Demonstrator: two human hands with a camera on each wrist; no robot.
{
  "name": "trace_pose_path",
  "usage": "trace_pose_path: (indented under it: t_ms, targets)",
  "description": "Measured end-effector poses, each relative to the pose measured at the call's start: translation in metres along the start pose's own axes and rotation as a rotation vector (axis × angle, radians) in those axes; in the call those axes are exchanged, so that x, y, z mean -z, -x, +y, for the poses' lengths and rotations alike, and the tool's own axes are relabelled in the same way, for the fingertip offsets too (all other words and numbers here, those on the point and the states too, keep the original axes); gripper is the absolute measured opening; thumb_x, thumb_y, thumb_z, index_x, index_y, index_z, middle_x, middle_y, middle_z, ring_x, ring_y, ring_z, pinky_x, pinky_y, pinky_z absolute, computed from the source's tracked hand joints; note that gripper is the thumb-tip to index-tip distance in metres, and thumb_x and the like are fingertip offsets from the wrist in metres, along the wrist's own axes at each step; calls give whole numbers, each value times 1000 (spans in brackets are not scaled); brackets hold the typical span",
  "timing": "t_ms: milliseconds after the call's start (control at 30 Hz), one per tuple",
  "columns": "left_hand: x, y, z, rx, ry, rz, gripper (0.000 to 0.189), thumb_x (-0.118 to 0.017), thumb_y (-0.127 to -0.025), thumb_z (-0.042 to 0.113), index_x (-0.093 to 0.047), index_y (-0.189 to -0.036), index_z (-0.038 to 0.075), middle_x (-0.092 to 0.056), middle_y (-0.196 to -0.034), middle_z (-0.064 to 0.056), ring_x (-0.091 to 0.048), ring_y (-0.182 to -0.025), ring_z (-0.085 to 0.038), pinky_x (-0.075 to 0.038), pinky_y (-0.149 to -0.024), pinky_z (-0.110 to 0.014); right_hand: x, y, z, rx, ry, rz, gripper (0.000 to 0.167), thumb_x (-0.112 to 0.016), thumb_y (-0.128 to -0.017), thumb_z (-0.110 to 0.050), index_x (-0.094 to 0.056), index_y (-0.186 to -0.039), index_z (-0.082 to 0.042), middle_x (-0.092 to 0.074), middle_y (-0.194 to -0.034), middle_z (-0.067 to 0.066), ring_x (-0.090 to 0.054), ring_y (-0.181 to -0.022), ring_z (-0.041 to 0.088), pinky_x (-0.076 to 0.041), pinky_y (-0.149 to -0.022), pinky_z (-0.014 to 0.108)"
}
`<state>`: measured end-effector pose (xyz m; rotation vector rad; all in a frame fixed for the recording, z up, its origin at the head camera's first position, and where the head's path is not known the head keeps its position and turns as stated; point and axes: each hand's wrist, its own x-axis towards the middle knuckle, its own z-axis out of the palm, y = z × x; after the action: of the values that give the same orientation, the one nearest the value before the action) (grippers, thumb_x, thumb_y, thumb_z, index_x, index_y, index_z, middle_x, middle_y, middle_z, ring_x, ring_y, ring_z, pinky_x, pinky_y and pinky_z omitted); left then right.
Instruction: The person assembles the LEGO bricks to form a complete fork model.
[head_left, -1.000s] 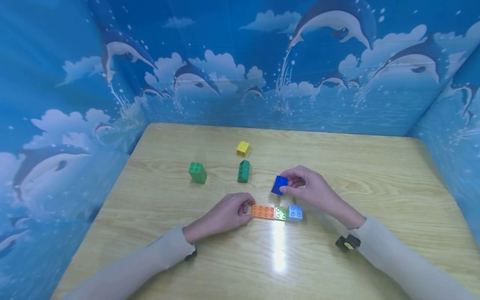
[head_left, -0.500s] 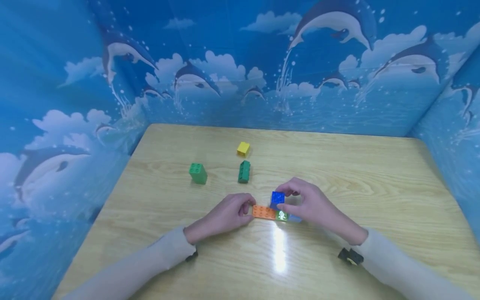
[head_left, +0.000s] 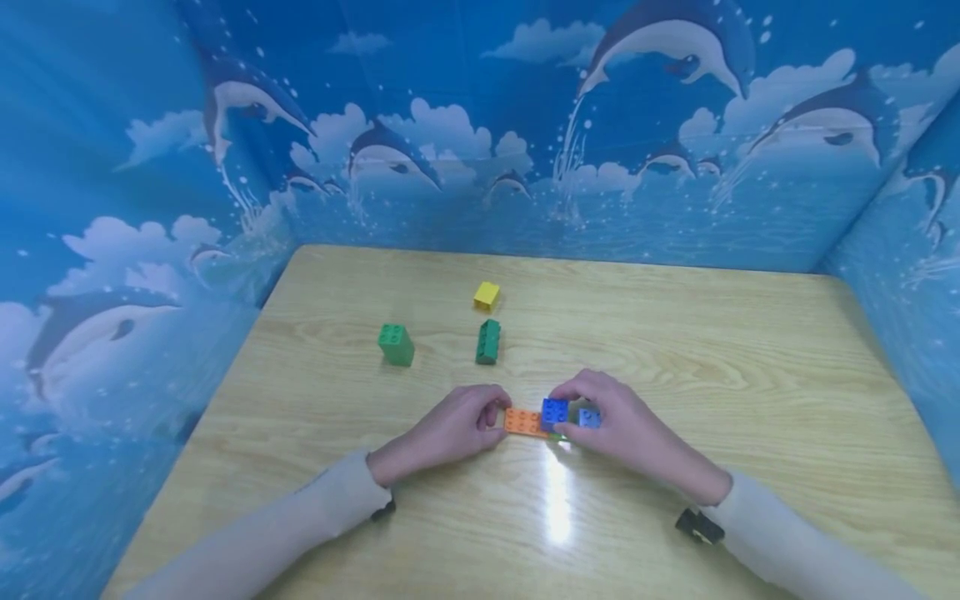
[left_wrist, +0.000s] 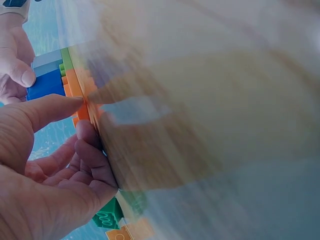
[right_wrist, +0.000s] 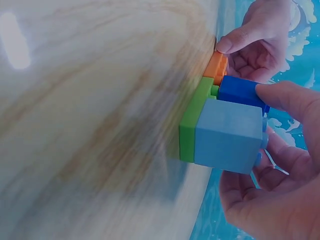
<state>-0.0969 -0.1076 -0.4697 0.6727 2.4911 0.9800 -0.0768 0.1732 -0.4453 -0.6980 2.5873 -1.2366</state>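
Observation:
My left hand (head_left: 448, 427) pinches the left end of a flat orange building brick (head_left: 522, 422) between thumb and fingers. Right beside the orange one lies a flat light green brick (right_wrist: 194, 120), with a light blue brick (right_wrist: 227, 135) standing on its right end. Between thumb and fingers of my right hand (head_left: 621, 421) is a dark blue brick (head_left: 555, 411), studs up. It sits right over the studs where green meets orange, beside the light blue brick. In the head view the dark blue brick and right hand hide most of the green.
On the wooden table (head_left: 712, 333), a tall green brick (head_left: 397, 345) stands at left. A dark green brick (head_left: 488, 342) lies on its side farther back, with a yellow brick (head_left: 486, 297) behind it. Curtains printed with dolphins (head_left: 390, 158) border the table.
My right hand has brought the dark blue brick toward me and down over the green and orange bricks, turning it studs up. The left hand keeps its place on the orange brick.

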Motion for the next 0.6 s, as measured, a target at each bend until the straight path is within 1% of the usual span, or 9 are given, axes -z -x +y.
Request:
trace_pose_path:
  t_ms: [100,133,267,300,367,467,500,533,600]
  targets:
    - [0,1,1,-11,-5,3,35,-84,-93,5,-72,-125,4,-62,-86,6,-59,-77,-10,-54,-69,-27,-1,1,-1,-11,6,-5,34,-89,-93,-19,-76,-125,-16,-69,-110,-10,-66,-105,19,-58,-88,38]
    - [-1,0,-2,-24,-13,10,34,-83,-93,5,-72,-125,4,-62,-86,6,-58,-77,-10,-54,-69,-27,-1,1,-1,-13,6,-4,34,-89,-94,-19,-76,-125,-16,-69,-110,-10,-66,-104,19,-58,-88,38]
    - [0,1,-3,-46,4,15,33,-84,-93,6,-73,-123,4,-62,-87,7,-59,-76,-10,-54,-68,-27,-1,2,-1,-23,3,-2,34,-89,-94,-20,-76,-125,-16,-69,-110,-10,-66,-105,18,-58,-88,39]
    - [-2,0,-8,-54,-1,19,32,-84,-93,7,-73,-123,5,-62,-87,7,-59,-77,-10,-53,-67,-27,-1,2,-1,-26,1,-1,34,-89,-94,-21,-76,-125,-16,-69,-110,-10,-66,-106,17,-58,-88,39]
    - [0,1,-4,-40,18,13,32,-84,-93,7,-73,-122,5,-63,-87,7,-60,-76,-11,-54,-67,-28,-1,3,-1,-30,-6,0,33,-89,-94,-21,-77,-124,-16,-69,-110,-10,-66,-106,17,-58,-89,39]
    - [-1,0,-7,-47,25,19,31,-85,-92,7,-73,-121,7,-63,-86,7,-60,-76,-10,-54,-67,-27,-1,4,-1,-32,-9,8,33,-90,-92,-20,-77,-123,-17,-70,-110,-10,-66,-105,16,-57,-89,39]
    - [-3,-1,-10,-57,19,23,31,-85,-92,7,-73,-121,7,-62,-86,7,-59,-76,-9,-53,-66,-27,-1,5,-1,-28,-9,12,33,-90,-92,-20,-78,-122,-17,-70,-110,-10,-66,-104,16,-57,-89,38]
    - [-1,0,-5,-50,30,19,31,-85,-92,7,-74,-120,7,-63,-86,7,-60,-76,-10,-54,-66,-27,-1,6,-1,-24,-5,17,34,-91,-91,-18,-78,-122,-17,-70,-110,-10,-66,-103,15,-58,-88,38]
    - [-1,0,-6,-48,28,19,30,-85,-92,6,-74,-120,7,-63,-86,8,-60,-76,-9,-54,-67,-26,-2,7,-1,-15,9,26,35,-92,-90,-18,-78,-123,-17,-71,-110,-10,-66,-102,14,-58,-88,38]
